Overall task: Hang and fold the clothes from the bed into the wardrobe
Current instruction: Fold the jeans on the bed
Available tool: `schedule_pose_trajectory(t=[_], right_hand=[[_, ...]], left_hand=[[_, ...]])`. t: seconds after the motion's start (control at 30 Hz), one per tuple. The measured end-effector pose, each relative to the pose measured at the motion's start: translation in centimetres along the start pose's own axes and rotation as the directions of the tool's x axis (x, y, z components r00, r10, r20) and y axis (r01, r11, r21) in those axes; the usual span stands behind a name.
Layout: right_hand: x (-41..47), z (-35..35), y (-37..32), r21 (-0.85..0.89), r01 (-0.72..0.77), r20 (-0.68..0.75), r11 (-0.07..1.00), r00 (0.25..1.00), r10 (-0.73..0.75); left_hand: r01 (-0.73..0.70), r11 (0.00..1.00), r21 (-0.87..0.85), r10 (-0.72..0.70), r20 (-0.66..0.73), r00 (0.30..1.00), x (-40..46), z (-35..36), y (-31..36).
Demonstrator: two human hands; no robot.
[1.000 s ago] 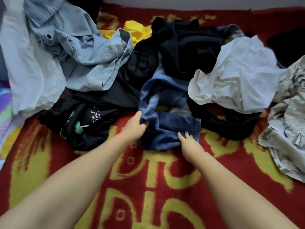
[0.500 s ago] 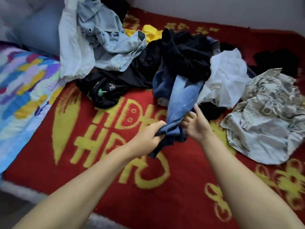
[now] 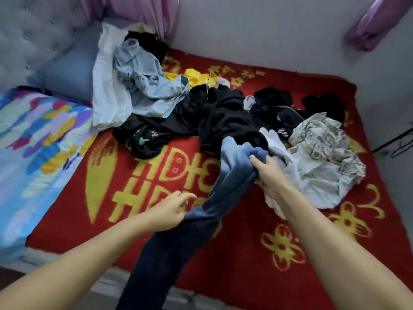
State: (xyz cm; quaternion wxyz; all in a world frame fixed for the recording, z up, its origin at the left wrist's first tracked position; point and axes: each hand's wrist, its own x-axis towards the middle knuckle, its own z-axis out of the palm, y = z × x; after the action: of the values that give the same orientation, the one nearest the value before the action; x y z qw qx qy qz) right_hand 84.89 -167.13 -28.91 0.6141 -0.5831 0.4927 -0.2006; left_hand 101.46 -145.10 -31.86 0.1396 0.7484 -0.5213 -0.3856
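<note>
A pair of blue jeans stretches from the clothes pile toward me, its dark lower part hanging over the bed's near edge. My right hand grips the lighter upper part of the jeans. My left hand pinches the jeans lower down, fingers partly spread. Behind lies the pile: a black garment, a light denim shirt, a white garment, a yellow piece and a patterned grey-white shirt.
The bed carries a red blanket with yellow patterns. A multicoloured sheet and a blue pillow lie at the left by the grey tufted headboard. The grey wall runs behind; purple curtains hang above.
The jeans have been pulled out of the pile toward me and now hang over the bed's edge. My view has moved back and up; my hands are farther apart along the jeans.
</note>
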Motion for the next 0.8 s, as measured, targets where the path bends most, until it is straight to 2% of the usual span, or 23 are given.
schedule_pose_trajectory(t=[0.07,0.13,0.17,0.27,0.37,0.47,0.53,0.57,0.6,0.67,0.73,0.8], right_hand=[[-3.5,1.5,-2.7,-0.144,0.245,0.123,0.959,0.966,-0.228],[-7.0,3.5,-4.5,-0.264,0.377,0.244,0.888,0.916,-0.317],[-8.6,4.5,-5.3,-0.286,0.409,0.299,0.867,0.897,-0.325],[-11.2,5.7,-7.0,-0.285,0.430,0.398,0.857,0.866,-0.302],[-12.6,5.9,-7.5,-0.432,0.485,0.381,0.760,0.862,-0.334],[-13.0,5.9,-7.3,-0.524,0.537,0.325,0.661,0.843,-0.428],[-12.9,5.6,-6.8,-0.514,0.539,0.155,0.667,0.823,-0.547],[-12.9,5.3,-6.2,-0.515,0.511,0.069,0.688,0.825,-0.561],[-13.1,4.9,-5.6,-0.537,0.467,0.025,0.703,0.841,-0.540],[-13.3,3.9,-4.1,-0.586,0.389,0.051,0.711,0.893,-0.447],[-12.9,2.5,-3.4,-0.609,0.293,0.069,0.737,0.945,-0.319],[-12.2,0.9,-4.3,-0.705,0.208,0.098,0.678,0.975,-0.197]], left_hand=[[-0.138,0.968,-0.208,0.089,-0.228,0.970,0.2,-2.8,2.0],[-0.292,0.912,-0.289,0.184,-0.350,0.918,0.6,-5.7,5.1],[-0.312,0.908,-0.279,0.219,-0.319,0.922,0.6,-7.2,6.6],[-0.194,0.969,-0.156,0.186,-0.063,0.980,0.6,-10.7,9.0],[-0.187,0.982,0.006,0.186,0.048,0.981,-0.1,-12.1,8.7],[-0.183,0.979,0.092,0.191,-0.089,0.978,-0.3,-12.3,8.7],[-0.141,0.990,0.001,0.138,-0.218,0.966,-0.7,-13.6,9.3],[-0.140,0.986,-0.094,0.112,-0.250,0.962,-1.1,-14.6,9.8],[-0.155,0.968,-0.197,0.103,-0.251,0.962,-1.6,-15.7,10.5],[-0.222,0.914,-0.340,0.152,-0.222,0.963,-2.8,-17.8,11.8],[-0.326,0.867,-0.376,0.250,-0.237,0.939,-4.2,-19.5,12.7],[-0.433,0.822,-0.370,0.338,-0.295,0.894,-5.7,-21.4,12.9]])
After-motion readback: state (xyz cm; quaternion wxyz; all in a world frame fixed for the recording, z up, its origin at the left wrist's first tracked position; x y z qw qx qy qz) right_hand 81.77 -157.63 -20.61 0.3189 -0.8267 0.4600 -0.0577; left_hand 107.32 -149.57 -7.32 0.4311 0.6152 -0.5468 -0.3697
